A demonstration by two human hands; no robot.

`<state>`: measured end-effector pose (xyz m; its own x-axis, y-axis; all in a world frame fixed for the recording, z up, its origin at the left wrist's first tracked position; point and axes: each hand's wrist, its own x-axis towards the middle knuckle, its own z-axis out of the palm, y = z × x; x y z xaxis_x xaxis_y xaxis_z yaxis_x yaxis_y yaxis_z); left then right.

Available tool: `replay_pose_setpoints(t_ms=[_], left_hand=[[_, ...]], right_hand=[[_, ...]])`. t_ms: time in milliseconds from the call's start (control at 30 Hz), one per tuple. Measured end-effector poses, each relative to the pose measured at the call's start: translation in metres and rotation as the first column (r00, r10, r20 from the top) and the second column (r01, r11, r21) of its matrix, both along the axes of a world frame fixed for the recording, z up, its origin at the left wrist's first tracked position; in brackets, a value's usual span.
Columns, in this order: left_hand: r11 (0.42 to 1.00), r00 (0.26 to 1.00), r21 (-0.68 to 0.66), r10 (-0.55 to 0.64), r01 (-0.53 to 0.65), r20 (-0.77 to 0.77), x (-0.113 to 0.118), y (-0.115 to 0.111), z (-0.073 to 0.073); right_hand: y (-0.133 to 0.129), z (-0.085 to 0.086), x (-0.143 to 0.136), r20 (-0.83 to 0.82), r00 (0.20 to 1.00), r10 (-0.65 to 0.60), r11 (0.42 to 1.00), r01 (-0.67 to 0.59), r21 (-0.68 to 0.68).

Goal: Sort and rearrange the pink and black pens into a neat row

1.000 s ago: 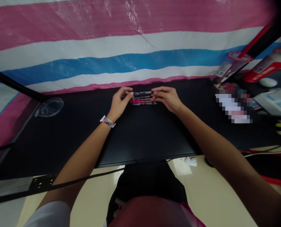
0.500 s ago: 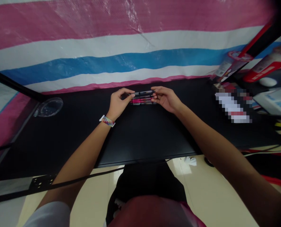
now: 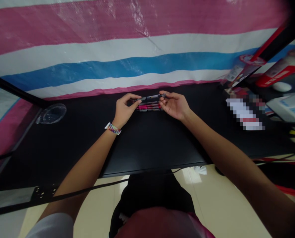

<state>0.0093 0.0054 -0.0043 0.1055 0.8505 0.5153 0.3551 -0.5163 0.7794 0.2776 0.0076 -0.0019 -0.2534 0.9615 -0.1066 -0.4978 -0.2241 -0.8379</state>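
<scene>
Between my two hands is a dark pen (image 3: 150,98), held roughly level by its ends. My left hand (image 3: 125,107) is closed, with thumb and forefinger pinching the pen's left end; a multicoloured band circles that wrist. My right hand (image 3: 176,105) pinches the right end, its other fingers curled beneath. Just below the held pen, a row of several pens (image 3: 149,107), pink and dark, lies side by side on the black desk (image 3: 147,142). Fingers of both hands partly cover the ends of that row.
A clear plastic lid or shallow dish (image 3: 53,113) lies at the desk's left. To the right stand a clear canister (image 3: 239,71) with a pinkish rim and a red-and-white container (image 3: 280,69). A white round object (image 3: 281,87) sits near them. Striped plastic sheeting (image 3: 127,67) hangs behind.
The right end of the held pen has risen slightly away from the row, and the pen is now a little tilted. My left hand has barely moved.
</scene>
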Motion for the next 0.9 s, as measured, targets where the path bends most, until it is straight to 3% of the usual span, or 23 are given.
replay_pose_setpoints(t_ms=[133, 467, 700, 900], left_hand=[[1.000, 0.998, 0.001, -0.007, 0.007, 0.059, 0.000, 0.003, -0.003], [1.000, 0.998, -0.015, 0.016, -0.015, 0.064, -0.001, 0.005, -0.006], [1.000, 1.000, 0.021, -0.022, 0.022, -0.012, -0.002, 0.002, -0.003], [0.999, 0.996, 0.052, 0.004, 0.000, -0.089, -0.002, -0.001, 0.001]], right_hand=[[0.000, 0.000, -0.001, -0.052, 0.999, -0.007, 1.000, 0.006, -0.030], [-0.002, 0.002, -0.004, 0.044, 0.999, -0.028, 1.000, 0.027, 0.013], [-0.007, 0.003, -0.015, 0.134, 0.983, -0.128, 0.985, 0.111, 0.131], [-0.008, 0.002, -0.016, 0.129, 0.985, -0.110, 0.969, 0.078, 0.235]])
